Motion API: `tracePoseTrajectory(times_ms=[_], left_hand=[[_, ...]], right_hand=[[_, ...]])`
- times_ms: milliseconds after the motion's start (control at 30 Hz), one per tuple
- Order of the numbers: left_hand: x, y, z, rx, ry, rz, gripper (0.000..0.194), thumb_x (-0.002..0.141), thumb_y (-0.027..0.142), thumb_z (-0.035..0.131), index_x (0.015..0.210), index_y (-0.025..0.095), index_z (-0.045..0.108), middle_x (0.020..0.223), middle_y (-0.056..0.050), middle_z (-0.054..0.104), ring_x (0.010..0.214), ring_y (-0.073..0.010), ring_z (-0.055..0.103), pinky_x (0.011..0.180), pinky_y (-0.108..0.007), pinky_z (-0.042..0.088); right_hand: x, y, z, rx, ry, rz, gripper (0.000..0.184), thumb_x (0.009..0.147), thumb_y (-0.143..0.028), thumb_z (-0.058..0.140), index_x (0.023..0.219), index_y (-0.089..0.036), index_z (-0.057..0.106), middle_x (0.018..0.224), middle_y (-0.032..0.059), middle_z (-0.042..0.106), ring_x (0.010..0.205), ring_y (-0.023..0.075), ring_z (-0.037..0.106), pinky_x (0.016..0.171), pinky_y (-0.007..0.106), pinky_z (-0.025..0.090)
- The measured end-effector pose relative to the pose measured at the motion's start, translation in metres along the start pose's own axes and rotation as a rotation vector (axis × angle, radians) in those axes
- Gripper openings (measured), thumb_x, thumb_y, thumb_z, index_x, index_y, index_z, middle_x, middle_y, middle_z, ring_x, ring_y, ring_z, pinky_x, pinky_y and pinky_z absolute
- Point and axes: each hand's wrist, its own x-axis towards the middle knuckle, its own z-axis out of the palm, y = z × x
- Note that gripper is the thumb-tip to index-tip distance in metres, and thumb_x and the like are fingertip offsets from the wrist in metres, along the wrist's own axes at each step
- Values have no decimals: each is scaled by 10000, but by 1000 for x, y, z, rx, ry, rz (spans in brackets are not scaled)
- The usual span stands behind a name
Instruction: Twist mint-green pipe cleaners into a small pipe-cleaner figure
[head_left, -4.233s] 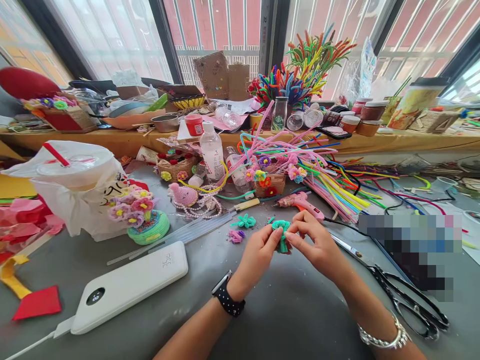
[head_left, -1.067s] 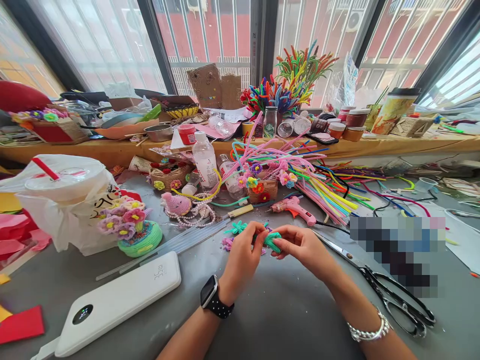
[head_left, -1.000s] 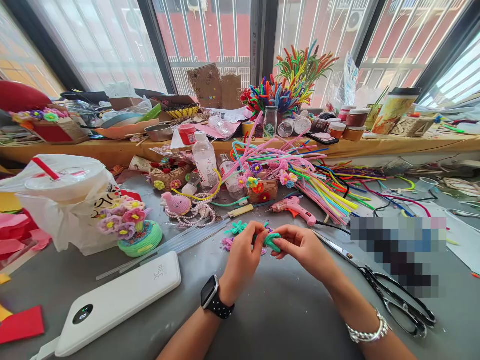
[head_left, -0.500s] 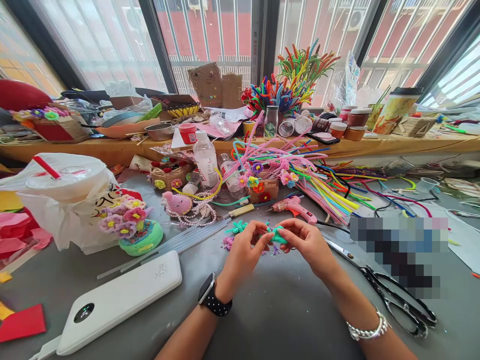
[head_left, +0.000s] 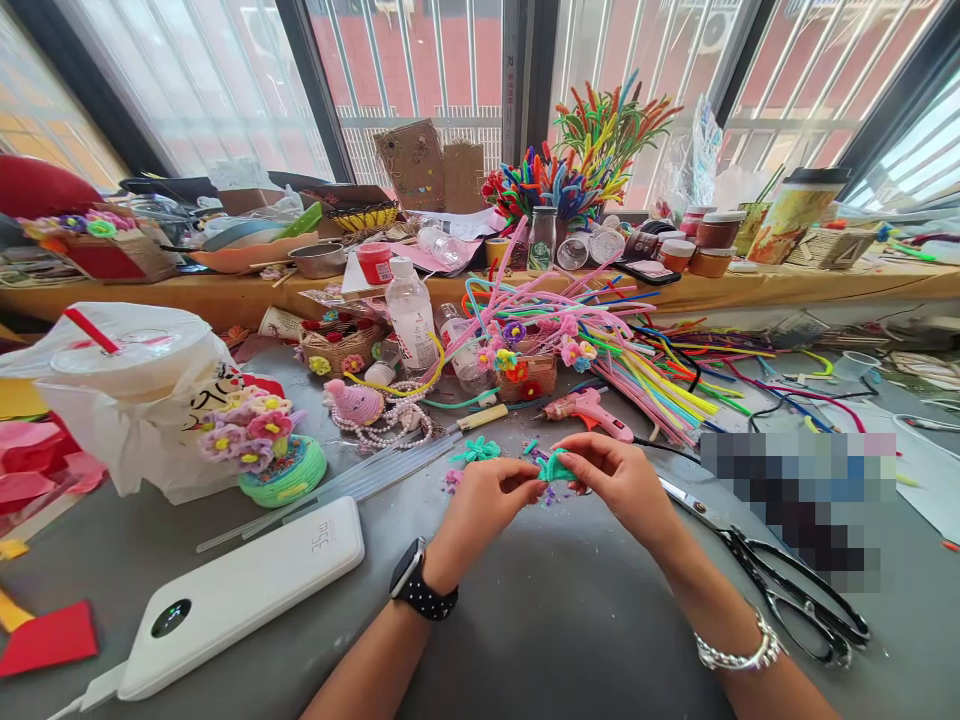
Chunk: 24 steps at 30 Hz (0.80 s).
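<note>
A small teal piece of bent pipe cleaner (head_left: 553, 466) is pinched between my two hands above the grey table. My left hand (head_left: 491, 505), with a watch on its wrist, has its thumb and fingertips closed on the left edge of it. From the other side my right hand (head_left: 619, 490) grips it between thumb and fingers. Just beyond my left hand lies a teal pipe cleaner flower (head_left: 478, 450). Pink and purple fuzzy scraps lie on the table around and under my fingers. Behind my right hand rests a pink glue gun (head_left: 589, 411).
Large black-handled scissors (head_left: 795, 590) lie right of my right arm. A white power bank (head_left: 244, 598) is at left, near a potted fuzzy flower piece (head_left: 262, 450) and a bagged drink cup (head_left: 135, 390). Loose pipe cleaners (head_left: 652, 390) pile up behind; a cluttered ledge runs below the windows.
My fingers have shifted on the teal piece, showing more of its looped shape. My left hand has dropped slightly and its fingers lie straighter. The surrounding objects have stayed in place.
</note>
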Motion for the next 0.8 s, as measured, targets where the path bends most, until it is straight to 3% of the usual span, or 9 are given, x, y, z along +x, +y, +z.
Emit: tracePoseTrajectory(times_ms=[200,367,567,700,800], left_hand=[[-1,12,0,-296,-41,-92,168,683,294,594,649,145,665,607,-22,645,552,-131,588,561,-228,483],[-3,14,-1,-671,-88,-252,207,642,323,659,649,116,665,641,-34,644,563,-111,581,572,-222,463],[-3,10,-5,-959,-225,-366,153,655,259,673,673,109,650,581,2,589,504,-49,538,494,-155,412],[-3,12,-6,-1033,-276,-401,131,657,230,672,662,103,641,547,18,549,466,-28,510,457,-132,394],[-2,12,-6,-1001,-247,-367,153,648,253,680,658,103,648,549,14,557,475,-32,513,462,-130,396]], right_hand=[[1,2,0,52,-5,-32,307,810,-396,445,912,-146,591,691,27,583,601,122,562,558,243,480],[-2,-1,4,-147,-159,-217,181,788,-245,497,948,-189,562,899,51,554,787,146,556,665,256,476],[-3,-2,7,-319,-159,-345,159,819,-217,458,938,-180,557,853,47,551,749,141,541,659,255,450],[-4,-1,8,-398,-106,-426,114,838,-219,432,833,-180,538,761,30,548,684,135,514,630,249,424],[-5,-2,8,-480,-56,-473,116,842,-211,428,796,-182,530,736,32,541,669,141,504,616,252,406]])
